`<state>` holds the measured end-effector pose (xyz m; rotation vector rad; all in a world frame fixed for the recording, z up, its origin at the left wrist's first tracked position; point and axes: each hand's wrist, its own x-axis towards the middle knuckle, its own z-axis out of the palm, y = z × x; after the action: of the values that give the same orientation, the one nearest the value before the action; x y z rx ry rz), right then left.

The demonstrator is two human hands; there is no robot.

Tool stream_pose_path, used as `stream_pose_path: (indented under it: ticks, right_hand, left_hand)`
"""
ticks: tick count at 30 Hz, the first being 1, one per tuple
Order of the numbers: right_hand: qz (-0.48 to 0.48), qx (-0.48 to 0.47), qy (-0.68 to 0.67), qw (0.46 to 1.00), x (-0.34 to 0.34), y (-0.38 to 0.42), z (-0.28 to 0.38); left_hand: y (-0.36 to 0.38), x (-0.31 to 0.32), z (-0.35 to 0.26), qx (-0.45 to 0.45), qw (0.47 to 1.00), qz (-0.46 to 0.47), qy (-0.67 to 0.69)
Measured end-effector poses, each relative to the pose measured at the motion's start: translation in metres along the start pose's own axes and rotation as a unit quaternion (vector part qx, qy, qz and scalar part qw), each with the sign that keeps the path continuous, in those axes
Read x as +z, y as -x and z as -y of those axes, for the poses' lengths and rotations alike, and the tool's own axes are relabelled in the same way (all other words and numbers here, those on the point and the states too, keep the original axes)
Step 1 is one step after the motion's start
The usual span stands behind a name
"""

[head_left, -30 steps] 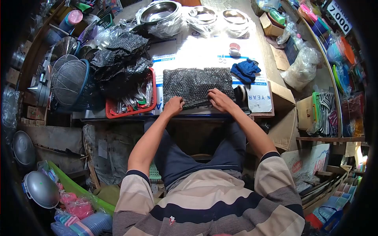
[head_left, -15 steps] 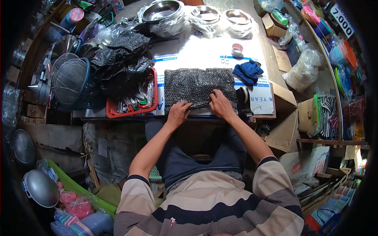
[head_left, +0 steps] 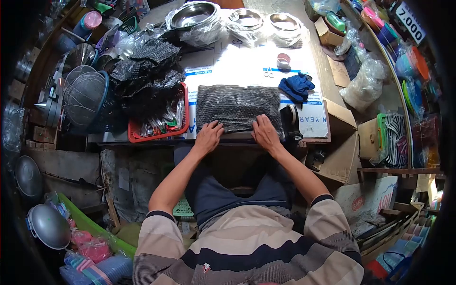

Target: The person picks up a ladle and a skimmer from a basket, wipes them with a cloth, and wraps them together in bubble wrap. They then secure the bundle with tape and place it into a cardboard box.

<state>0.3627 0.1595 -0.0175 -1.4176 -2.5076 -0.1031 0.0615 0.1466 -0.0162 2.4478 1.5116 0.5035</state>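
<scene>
A sheet of black bubble wrap [head_left: 237,105] lies across the near part of the table, its front edge along the table's edge. At its near left corner, my left hand [head_left: 208,137] has its fingers bent over the edge and closed on the wrap. My right hand [head_left: 266,134] is closed on the same front edge, farther right, fingertips pressed on the plastic. Whether anything lies under or inside the sheet is hidden. A roll of tape [head_left: 290,118] stands just right of the wrap, partly dark and hard to make out.
Left of the wrap sits a red basket [head_left: 134,138] of small packaged items, with crumpled black bubble wrap [head_left: 152,66] heaped behind. A blue cloth [head_left: 297,87], scissors [head_left: 269,72] and a small tape roll [head_left: 283,59] lie right. Wrapped metal bowls [head_left: 194,19] stand at the back.
Both hands have shifted slightly, the left one outward to the left. The wrap's front edge now looks straighter and the sheet smoother and tauter.
</scene>
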Motion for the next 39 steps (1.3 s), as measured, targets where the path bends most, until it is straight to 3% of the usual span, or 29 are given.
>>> stream_pose_path:
  ticks: [2,4,9,13,15,19,21,23,25,26,28,30,32,33,34,36,39]
  right_hand:
    - [-0.020,-0.041,0.035,0.998,-0.003,-0.004,0.000]
    - [0.023,-0.063,0.040,0.997,0.000,-0.009,0.002]
    - [0.009,-0.049,0.060,0.997,0.010,-0.014,0.010]
    - [0.012,-0.017,0.063,0.998,0.013,-0.012,0.016]
    - [0.013,-0.006,0.055,0.998,0.015,-0.012,0.016]
    - [-0.024,0.015,-0.029,0.999,0.029,-0.017,0.010]
    - [-0.054,0.020,-0.055,0.997,0.038,-0.022,0.005]
    - [-0.085,0.025,-0.083,0.993,0.046,-0.027,0.001]
    - [0.067,0.122,-0.174,0.975,0.035,-0.036,0.000]
    - [0.068,0.122,-0.174,0.975,0.030,-0.041,0.001]
    - [-0.084,0.050,0.073,0.993,0.021,-0.050,0.001]
    - [-0.096,0.015,0.110,0.989,0.011,-0.053,0.003]
    - [-0.024,-0.080,0.117,0.990,0.012,-0.051,0.008]
    - [0.139,-0.037,0.029,0.989,0.007,-0.053,0.011]
    - [0.142,-0.039,0.029,0.989,0.016,-0.049,0.011]
    - [-0.025,-0.047,0.044,0.998,0.023,-0.039,0.012]
    - [-0.060,-0.041,0.035,0.997,0.016,-0.029,0.017]
  left_hand:
    - [0.007,0.003,0.008,-0.006,0.999,-0.004,-0.040]
    - [0.014,-0.005,0.004,-0.038,0.998,0.037,-0.030]
    - [0.018,-0.013,-0.009,-0.097,0.991,0.031,-0.088]
    - [0.006,-0.015,-0.006,-0.062,0.997,0.020,-0.037]
    - [0.006,-0.020,-0.014,0.006,1.000,-0.007,0.009]
    - [-0.003,-0.016,-0.003,0.006,1.000,-0.020,0.009]
    - [-0.015,-0.016,0.002,-0.056,0.997,0.056,0.018]
    - [-0.024,-0.017,0.011,-0.048,0.997,0.063,0.023]
    - [-0.032,-0.009,0.025,-0.039,0.996,0.080,0.023]
    - [-0.033,-0.005,0.030,-0.039,0.996,0.080,0.024]
    - [-0.038,-0.007,0.029,-0.054,0.996,0.077,0.013]
    - [-0.044,-0.010,0.029,-0.067,0.992,0.104,0.005]
    - [-0.048,-0.011,0.032,-0.086,0.988,0.129,-0.003]
    - [-0.048,-0.006,0.038,-0.083,0.988,0.132,0.004]
    - [-0.049,-0.002,0.045,-0.080,0.988,0.135,0.010]
    - [-0.049,-0.003,0.055,-0.083,0.986,0.142,0.035]
    - [-0.040,-0.006,0.057,-0.045,0.995,0.083,0.042]
